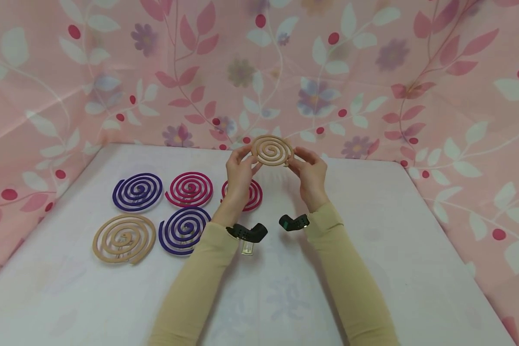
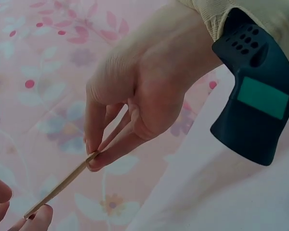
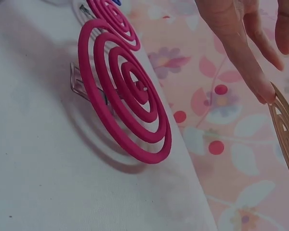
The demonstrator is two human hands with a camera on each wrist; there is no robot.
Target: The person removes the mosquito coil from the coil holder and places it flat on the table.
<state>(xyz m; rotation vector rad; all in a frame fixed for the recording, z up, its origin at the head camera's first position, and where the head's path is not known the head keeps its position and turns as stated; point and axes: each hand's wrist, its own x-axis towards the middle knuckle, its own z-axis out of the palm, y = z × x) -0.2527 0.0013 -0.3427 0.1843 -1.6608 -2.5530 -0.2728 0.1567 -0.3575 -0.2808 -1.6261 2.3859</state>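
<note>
Raised over the back of the table, a tan spiral coil (image 1: pixel 271 152) is pinched at its left edge by my left hand (image 1: pixel 239 180) and at its right edge by my right hand (image 1: pixel 313 179). The left wrist view shows the coil (image 2: pixel 62 185) edge-on, with the right hand (image 2: pixel 142 91) pinching its upper end and left fingertips (image 2: pixel 41 219) at its lower end. In the right wrist view, my left hand (image 3: pixel 243 43) touches the top of the coil (image 3: pixel 285 130). A magenta coil (image 1: pixel 259 194) stands partly hidden behind my left hand.
On the table's left side are another magenta coil (image 1: pixel 191 179), two purple coils (image 1: pixel 137 209) and a tan coil (image 1: pixel 99 238). A small clear-and-metal piece (image 1: pixel 248 248) lies below the left wrist camera (image 1: pixel 253 233). Floral cloth (image 1: pixel 242 72) hangs behind the table.
</note>
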